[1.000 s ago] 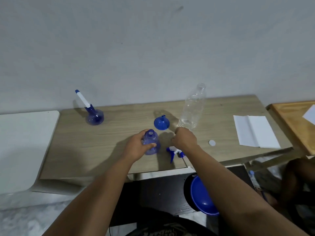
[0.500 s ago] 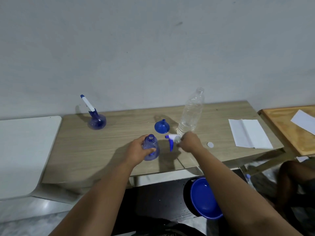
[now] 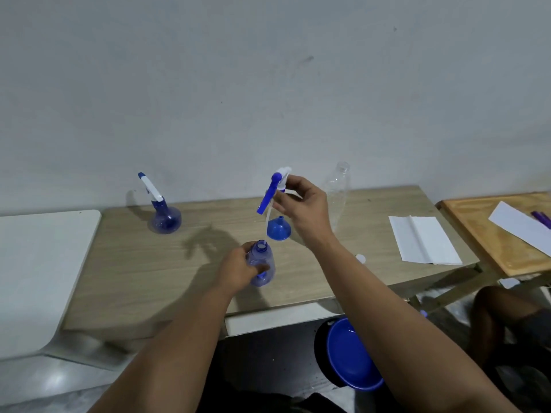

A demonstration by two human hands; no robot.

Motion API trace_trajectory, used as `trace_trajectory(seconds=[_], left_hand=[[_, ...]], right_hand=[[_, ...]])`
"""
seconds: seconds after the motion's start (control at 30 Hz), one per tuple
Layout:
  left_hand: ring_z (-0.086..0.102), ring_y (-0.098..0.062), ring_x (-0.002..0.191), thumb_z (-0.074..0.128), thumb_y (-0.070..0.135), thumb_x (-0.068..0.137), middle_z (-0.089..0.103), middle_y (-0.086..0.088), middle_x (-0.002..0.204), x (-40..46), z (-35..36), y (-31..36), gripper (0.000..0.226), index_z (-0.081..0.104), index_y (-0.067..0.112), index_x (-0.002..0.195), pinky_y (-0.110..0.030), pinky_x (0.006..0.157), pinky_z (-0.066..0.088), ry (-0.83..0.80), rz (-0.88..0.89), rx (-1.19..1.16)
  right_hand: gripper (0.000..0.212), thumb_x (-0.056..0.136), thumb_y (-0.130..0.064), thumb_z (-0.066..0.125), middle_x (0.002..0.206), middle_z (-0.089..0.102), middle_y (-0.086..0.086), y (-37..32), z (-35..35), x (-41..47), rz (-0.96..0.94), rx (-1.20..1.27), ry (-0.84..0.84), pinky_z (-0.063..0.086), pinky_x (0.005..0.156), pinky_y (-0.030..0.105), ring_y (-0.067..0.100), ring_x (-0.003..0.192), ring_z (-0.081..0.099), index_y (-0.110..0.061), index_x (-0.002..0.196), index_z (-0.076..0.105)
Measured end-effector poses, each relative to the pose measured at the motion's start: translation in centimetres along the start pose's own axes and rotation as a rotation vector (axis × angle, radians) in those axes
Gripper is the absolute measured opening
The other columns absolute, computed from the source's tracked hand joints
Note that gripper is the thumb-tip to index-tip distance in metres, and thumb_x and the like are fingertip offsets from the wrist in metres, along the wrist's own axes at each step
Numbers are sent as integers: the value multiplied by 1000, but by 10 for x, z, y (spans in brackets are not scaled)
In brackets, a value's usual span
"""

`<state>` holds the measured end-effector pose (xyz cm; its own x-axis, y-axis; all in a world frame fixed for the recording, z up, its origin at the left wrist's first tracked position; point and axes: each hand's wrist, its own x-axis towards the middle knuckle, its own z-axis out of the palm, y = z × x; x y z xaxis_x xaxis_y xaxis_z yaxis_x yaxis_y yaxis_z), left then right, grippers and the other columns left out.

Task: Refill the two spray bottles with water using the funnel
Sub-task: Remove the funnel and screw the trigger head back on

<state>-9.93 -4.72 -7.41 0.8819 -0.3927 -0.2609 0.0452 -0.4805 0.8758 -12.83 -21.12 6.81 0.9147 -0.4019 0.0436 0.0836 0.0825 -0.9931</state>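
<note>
- The left hand (image 3: 238, 271) grips the open spray bottle (image 3: 262, 265) standing on the wooden table (image 3: 134, 272).
- The right hand (image 3: 302, 208) pinches the spray head (image 3: 275, 186) up in the air above that bottle, its dip tube hanging down.
- The funnel (image 3: 278, 229) sits upside down behind the bottle.
- A clear plastic bottle (image 3: 338, 189), seemingly empty, stands beside the right hand.
- A second spray bottle (image 3: 165, 217) stands capped, far left.

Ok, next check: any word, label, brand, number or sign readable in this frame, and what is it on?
None can be read.
Near spray bottle, far spray bottle, clear plastic bottle, funnel: no label visible.
White paper on the table: looks blank.
Paper on the side table: no print visible.
Dark clothing at the bottom edge: possible print, too blurred to read.
</note>
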Motion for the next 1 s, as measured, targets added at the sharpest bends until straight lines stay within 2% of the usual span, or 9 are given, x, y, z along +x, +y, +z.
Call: trace_trajectory(seconds=[0.07,0.27,0.37,0.5,0.6,0.67,0.83,0.93,1.0], left_hand=[[67,-5,99,87,23,70,72,19,103,0,0,1,52,61,45,109,-34,93,55,-8,-3,3],[67,-15,99,87,24,71,71,8,106,-2,0,2,58,62,28,123,-36,91,53,15,-27,22],[69,-20,94,84,26,71,72,7,96,-4,-1,1,46,66,26,114,-35,81,56,25,-10,30],[69,-13,89,85,30,71,74,10,94,-5,-4,1,49,67,28,116,-29,76,53,25,80,41],[61,3,67,86,19,75,65,16,75,-9,-5,5,35,65,23,103,-11,62,41,41,76,25],[57,6,57,85,15,76,58,17,66,-10,-5,6,32,63,24,97,-9,55,39,41,81,27],[57,-3,64,83,12,76,63,15,69,-9,-5,3,32,67,23,101,-15,60,41,57,77,-1],[57,2,59,79,5,78,61,17,65,-10,-6,5,30,67,27,95,-10,56,40,60,75,8],[56,7,55,77,5,80,62,15,64,-10,-7,8,30,64,31,87,-8,53,40,56,76,20]], right_hand=[[29,91,0,77,118,73,21,12,1,-3,18,-34,2,63,82,34,23,90,75,0,119,69],[22,85,3,81,96,77,4,56,0,-13,58,-205,-104,59,82,30,10,84,71,-9,102,73],[26,82,5,82,101,77,9,81,-4,-19,112,-254,-159,59,89,30,10,91,73,-7,103,72],[29,83,3,83,104,76,23,106,-9,-29,121,-268,-170,61,94,38,20,95,74,5,108,67],[27,87,4,80,106,77,19,111,-10,-32,90,-250,-163,60,95,33,20,99,75,3,112,71],[25,88,3,78,108,79,12,111,-8,-34,69,-260,-157,58,94,28,19,103,75,-1,113,75],[22,84,2,81,100,77,13,117,-3,-37,63,-268,-99,60,91,34,23,96,74,-3,104,73],[28,80,-3,85,97,75,15,123,3,-38,82,-271,-38,60,84,36,21,90,72,-5,100,65],[34,79,-3,85,99,76,15,125,6,-39,97,-242,-10,60,82,34,27,94,74,-5,105,65]])
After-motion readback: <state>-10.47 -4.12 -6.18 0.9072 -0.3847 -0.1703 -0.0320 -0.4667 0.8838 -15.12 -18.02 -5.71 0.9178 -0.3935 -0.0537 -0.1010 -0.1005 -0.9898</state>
